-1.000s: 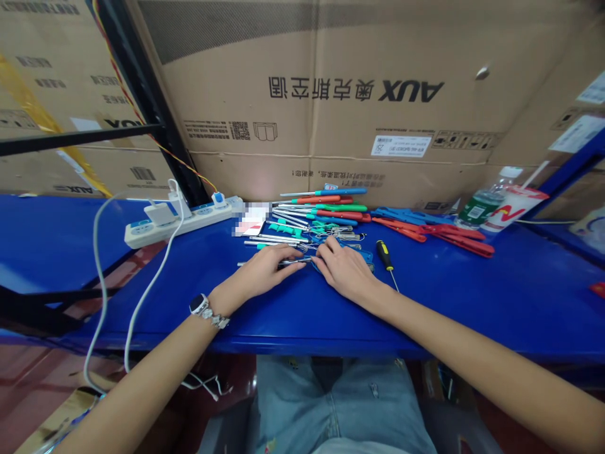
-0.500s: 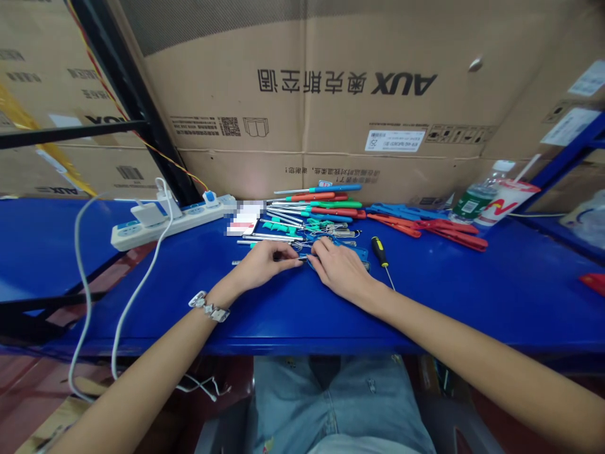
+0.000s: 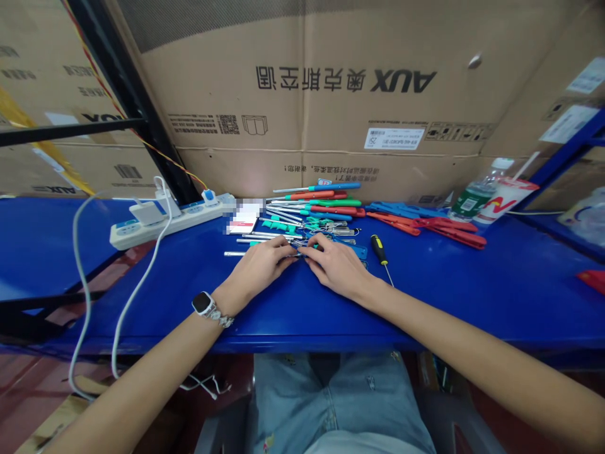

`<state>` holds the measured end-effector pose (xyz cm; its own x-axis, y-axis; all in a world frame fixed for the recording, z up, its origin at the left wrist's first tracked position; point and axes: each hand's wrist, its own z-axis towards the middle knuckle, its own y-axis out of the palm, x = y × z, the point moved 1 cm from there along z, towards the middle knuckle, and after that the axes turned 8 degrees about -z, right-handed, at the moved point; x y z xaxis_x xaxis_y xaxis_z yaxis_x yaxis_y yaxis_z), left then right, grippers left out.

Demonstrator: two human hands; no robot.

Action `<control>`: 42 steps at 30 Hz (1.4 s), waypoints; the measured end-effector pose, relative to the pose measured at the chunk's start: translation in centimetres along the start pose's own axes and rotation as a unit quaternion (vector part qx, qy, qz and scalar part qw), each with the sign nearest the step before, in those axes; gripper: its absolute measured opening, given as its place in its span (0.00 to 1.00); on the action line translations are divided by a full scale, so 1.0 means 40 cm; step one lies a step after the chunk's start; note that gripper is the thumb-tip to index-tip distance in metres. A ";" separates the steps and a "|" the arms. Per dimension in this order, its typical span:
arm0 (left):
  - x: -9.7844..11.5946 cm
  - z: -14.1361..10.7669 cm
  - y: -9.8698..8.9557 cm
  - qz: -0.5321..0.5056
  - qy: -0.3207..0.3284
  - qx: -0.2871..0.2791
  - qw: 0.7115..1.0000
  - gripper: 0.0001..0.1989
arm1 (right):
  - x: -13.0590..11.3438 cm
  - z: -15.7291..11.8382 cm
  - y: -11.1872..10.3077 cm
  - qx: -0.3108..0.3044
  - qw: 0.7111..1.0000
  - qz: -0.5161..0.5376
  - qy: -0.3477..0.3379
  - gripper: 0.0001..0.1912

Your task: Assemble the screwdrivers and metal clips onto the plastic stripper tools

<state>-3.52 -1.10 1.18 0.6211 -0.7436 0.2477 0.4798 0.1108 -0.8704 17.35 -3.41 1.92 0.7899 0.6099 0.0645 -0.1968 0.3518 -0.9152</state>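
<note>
My left hand (image 3: 265, 265) and my right hand (image 3: 334, 263) meet fingertip to fingertip over the blue table (image 3: 293, 315). Both are closed in a pinch on a small piece between them, too small and hidden to name. Just beyond the fingers lies a pile of metal rods (image 3: 278, 237), with green clips (image 3: 278, 225) and thin wire pieces among them. A flat blue plastic part (image 3: 360, 252) lies beside my right hand, partly covered by it. Farther back are tools with red, green and blue handles (image 3: 333, 203). A watch (image 3: 203, 303) is on my left wrist.
Right of my hands lies a yellow-black screwdriver (image 3: 379, 250). Blue strips (image 3: 392, 209) and red strips (image 3: 451, 232) lie behind it, near a bottle (image 3: 477, 192) and a cup (image 3: 505, 202). On the left are a power strip (image 3: 189, 217) and white cables. Cardboard (image 3: 331, 38) stands behind.
My left hand has rolled over so that its back and the watch face show. The fingertips of both hands have shifted slightly left and come closer together.
</note>
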 end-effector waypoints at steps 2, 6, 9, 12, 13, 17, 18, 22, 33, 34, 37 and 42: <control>0.000 0.000 0.006 -0.013 -0.009 0.005 1.000 0.11 | 0.001 0.003 0.002 0.013 1.000 0.007 -0.010 0.16; -0.009 0.000 0.016 -0.052 -0.017 0.021 0.998 0.10 | 0.001 0.004 0.007 0.021 0.999 0.011 -0.023 0.16; -0.017 0.002 0.016 -0.092 -0.013 0.021 0.995 0.09 | 0.000 0.003 0.011 0.023 0.999 0.016 -0.017 0.16; -0.020 0.003 0.011 -0.134 -0.005 0.012 0.991 0.08 | 0.001 0.003 0.014 0.026 0.999 0.042 0.011 0.15; -0.019 0.002 0.009 -0.145 -0.005 0.009 0.989 0.07 | 0.001 0.003 0.014 0.025 0.998 0.054 0.025 0.14; -0.017 0.001 0.002 -0.166 -0.017 0.008 0.986 0.05 | 0.003 0.003 0.014 0.006 0.996 0.075 0.052 0.12; -0.016 0.001 0.000 -0.169 -0.019 0.007 0.985 0.05 | 0.003 0.004 0.014 0.000 0.996 0.072 0.050 0.12; -0.015 0.003 -0.006 -0.181 -0.028 -0.006 0.983 0.05 | 0.000 0.007 0.011 -0.010 0.999 0.035 0.032 0.13; -0.008 0.002 -0.001 -0.100 0.000 -0.004 0.995 0.08 | -0.021 0.012 -0.004 -0.018 0.997 -0.066 0.029 0.15; -0.001 0.002 -0.002 -0.084 -0.007 -0.009 0.996 0.08 | -0.025 0.012 -0.007 -0.020 0.996 -0.077 0.033 0.15; 0.027 0.005 -0.008 -0.027 -0.037 -0.033 0.998 0.10 | -0.037 0.012 -0.018 -0.027 0.993 -0.108 0.045 0.16; 0.064 0.013 -0.022 0.059 -0.064 -0.078 0.993 0.13 | -0.049 0.016 -0.029 -0.031 0.990 -0.131 0.052 0.16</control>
<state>-2.00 -2.76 2.80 0.7460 -0.6404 0.1826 0.3024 0.0814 -0.9497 15.66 -4.55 3.09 0.8653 0.4264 0.2635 0.0549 0.4420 -0.8953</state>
